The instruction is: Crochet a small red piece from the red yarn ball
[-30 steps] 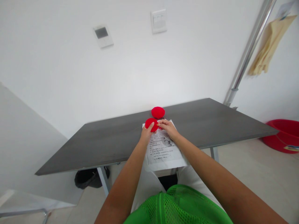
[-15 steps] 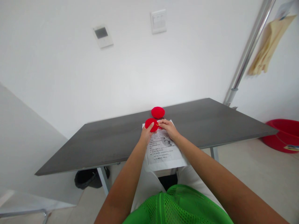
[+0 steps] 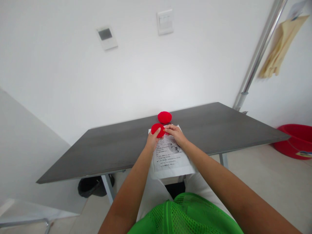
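Note:
A flat, round red piece, soft-looking, is in my left hand, with the thumb pressed on its face and the fingers underneath. At its right edge shows a small yellow loop. My right hand pinches at that loop, fingertips together, and a bit of red shows below them. Just behind, a second rounded red thing rests on the table. Under both hands lies a printed sheet with text and a grey picture, overhanging the table's front edge.
The dark grey table stands against a white wall with a switch plate and a small panel. A black bin is below left. On the right are a red tub and hanging cream gloves.
Hardly anything differs. Both hands keep their hold on the red piece, and the yellow loop at its edge looks slightly rounder.

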A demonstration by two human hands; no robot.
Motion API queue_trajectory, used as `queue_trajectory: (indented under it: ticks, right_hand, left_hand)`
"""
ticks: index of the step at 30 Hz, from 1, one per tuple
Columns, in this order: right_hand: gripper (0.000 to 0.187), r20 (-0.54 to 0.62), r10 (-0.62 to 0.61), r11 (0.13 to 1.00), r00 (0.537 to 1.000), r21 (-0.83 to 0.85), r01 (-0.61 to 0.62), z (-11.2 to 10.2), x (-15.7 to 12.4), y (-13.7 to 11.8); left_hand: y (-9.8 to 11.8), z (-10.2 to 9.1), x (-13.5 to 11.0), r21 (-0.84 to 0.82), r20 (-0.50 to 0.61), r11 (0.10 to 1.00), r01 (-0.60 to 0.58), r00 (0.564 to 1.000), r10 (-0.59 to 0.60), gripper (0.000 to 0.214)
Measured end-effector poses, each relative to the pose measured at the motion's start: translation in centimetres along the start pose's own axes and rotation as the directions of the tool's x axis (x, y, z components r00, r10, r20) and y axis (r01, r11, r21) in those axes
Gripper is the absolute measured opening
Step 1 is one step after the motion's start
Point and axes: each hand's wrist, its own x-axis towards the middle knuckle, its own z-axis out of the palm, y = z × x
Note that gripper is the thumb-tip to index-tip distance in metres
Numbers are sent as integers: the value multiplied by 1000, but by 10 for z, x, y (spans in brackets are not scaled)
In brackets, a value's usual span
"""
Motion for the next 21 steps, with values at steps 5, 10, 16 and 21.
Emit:
queue_trajectory:
  ticks: [5, 10, 16, 21]
  right_hand:
    - [15, -8, -1, 1000, 1000, -17, 1, 0, 1, 1]
    - [15, -9, 0, 1000, 1000, -11, 0, 0, 1, 1]
    - [14, -7, 7, 1000, 1000, 22, -7, 0, 1, 0]
    - [16, -7, 13, 1000, 1000, -4, -13, 1, -1, -2]
  left_hand:
    - [-1, 0, 0, -8, 1, 1000, 4, 1000, -4, 46]
    - [0, 0, 0, -8, 1, 1000, 7, 1000, -7, 46]
    - [1, 1, -1, -8, 1, 1000, 5, 1000, -5, 48]
    - [2, 2, -2, 5, -15, 1000, 0, 1000, 0, 49]
